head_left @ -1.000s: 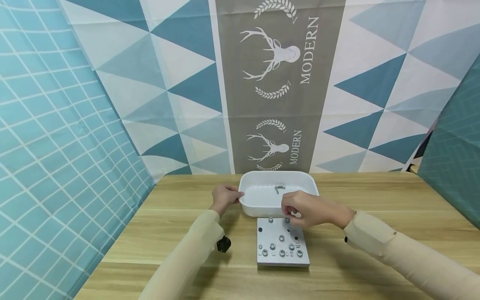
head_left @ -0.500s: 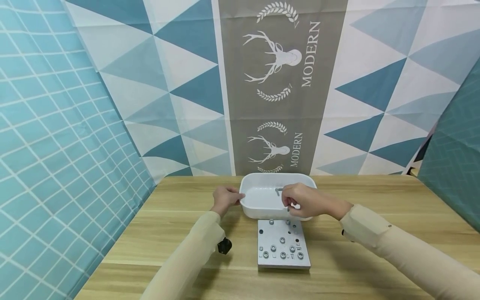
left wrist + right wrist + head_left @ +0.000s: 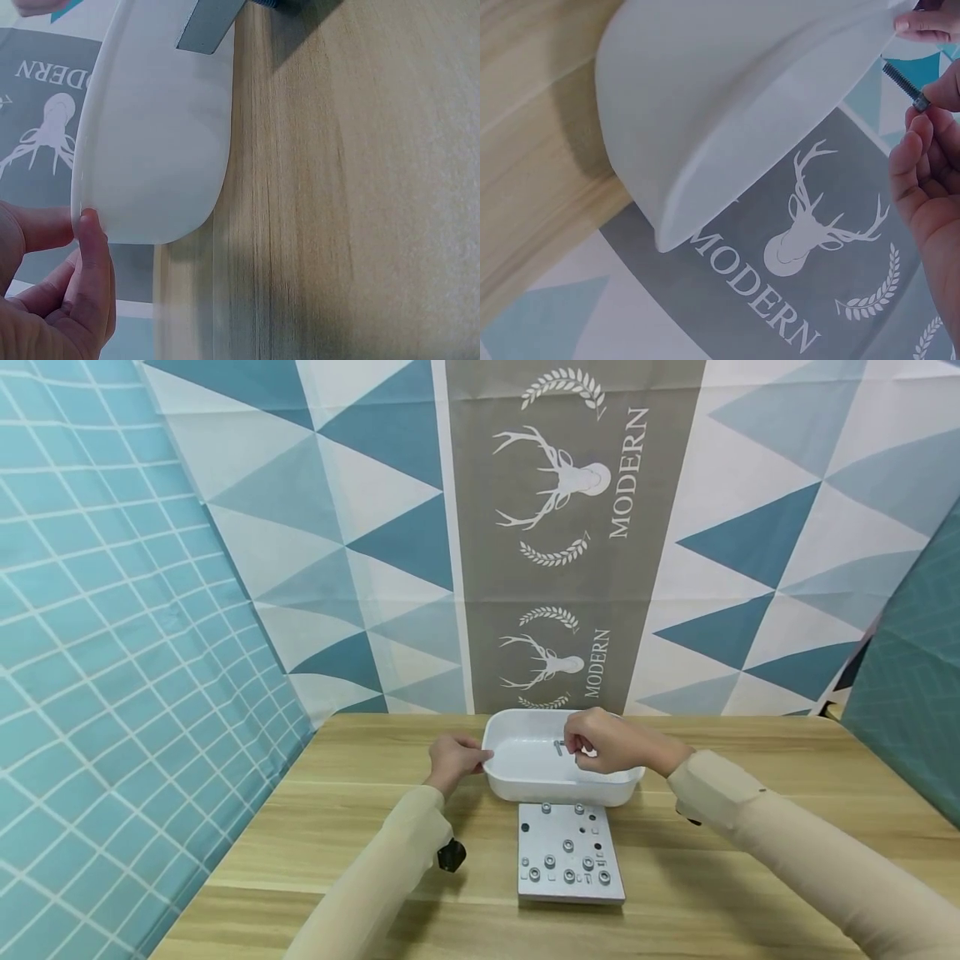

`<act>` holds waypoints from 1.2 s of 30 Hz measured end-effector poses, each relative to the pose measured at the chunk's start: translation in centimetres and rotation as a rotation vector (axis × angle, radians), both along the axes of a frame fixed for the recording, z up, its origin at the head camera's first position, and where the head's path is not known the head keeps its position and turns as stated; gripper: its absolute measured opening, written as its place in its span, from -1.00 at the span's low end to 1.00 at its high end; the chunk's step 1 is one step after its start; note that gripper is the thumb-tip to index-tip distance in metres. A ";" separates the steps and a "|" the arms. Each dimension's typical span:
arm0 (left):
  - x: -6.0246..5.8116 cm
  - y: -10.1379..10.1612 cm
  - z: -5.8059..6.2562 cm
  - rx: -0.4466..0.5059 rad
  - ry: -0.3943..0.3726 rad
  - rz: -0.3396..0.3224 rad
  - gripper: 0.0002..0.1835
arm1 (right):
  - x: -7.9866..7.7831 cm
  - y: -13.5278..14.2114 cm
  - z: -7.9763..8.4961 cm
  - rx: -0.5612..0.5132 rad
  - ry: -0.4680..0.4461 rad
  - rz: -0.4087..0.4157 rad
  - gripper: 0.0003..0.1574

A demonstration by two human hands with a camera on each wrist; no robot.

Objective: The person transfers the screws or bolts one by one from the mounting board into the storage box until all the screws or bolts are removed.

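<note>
In the head view my left hand (image 3: 453,758) pinches the left end of a white plastic tray (image 3: 562,792), its thumb and fingers on the rim. The left wrist view shows this hold closely. Over the tray's right half, my right hand (image 3: 606,739) has curled fingers. In the right wrist view that hand pinches a threaded bolt (image 3: 904,82) by its head, shank pointing away. At least one loose bolt (image 3: 558,747) lies in the tray, partly hidden by my right hand. Just in front of the tray is a silver metal plate (image 3: 551,835) with several socket-head bolts standing in it.
Everything stands on a wood-grain table (image 3: 360,852). A black object (image 3: 452,856) sits at my left wrist. Behind the table hangs a patterned cloth (image 3: 405,610), with blue checked cloth (image 3: 150,652) along the left side.
My right hand has risen from the plate's far right corner to above the tray, uncovering holes there. My left hand keeps its hold on the rim. The head view has shifted slightly.
</note>
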State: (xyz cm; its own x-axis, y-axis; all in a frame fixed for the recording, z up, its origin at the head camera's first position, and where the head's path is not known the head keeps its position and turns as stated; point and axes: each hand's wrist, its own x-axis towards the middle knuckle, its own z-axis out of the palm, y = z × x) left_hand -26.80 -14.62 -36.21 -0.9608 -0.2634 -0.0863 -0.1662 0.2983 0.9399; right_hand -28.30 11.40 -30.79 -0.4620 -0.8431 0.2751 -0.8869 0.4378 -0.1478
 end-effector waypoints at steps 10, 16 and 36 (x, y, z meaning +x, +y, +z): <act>0.0 -0.1 0.0 0.006 -0.002 0.009 -0.80 | -1.4 -1.2 0.9 0.013 -0.012 0.001 -0.93; 0.2 -0.3 0.0 0.006 -0.004 0.001 -0.81 | -2.6 -1.9 1.2 0.021 -0.001 -0.004 -0.88; 0.1 0.1 0.2 0.013 -0.002 0.007 -0.80 | -5.9 -3.5 1.2 0.022 -0.031 -0.034 -0.92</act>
State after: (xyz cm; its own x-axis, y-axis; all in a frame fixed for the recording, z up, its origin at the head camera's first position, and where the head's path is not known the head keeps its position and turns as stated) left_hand -26.73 -14.48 -35.97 -0.9588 -0.2691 -0.0914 -0.1699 0.2848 0.9434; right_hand -34.23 7.92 -29.62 -0.4990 -0.8322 0.2415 -0.8663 0.4715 -0.1653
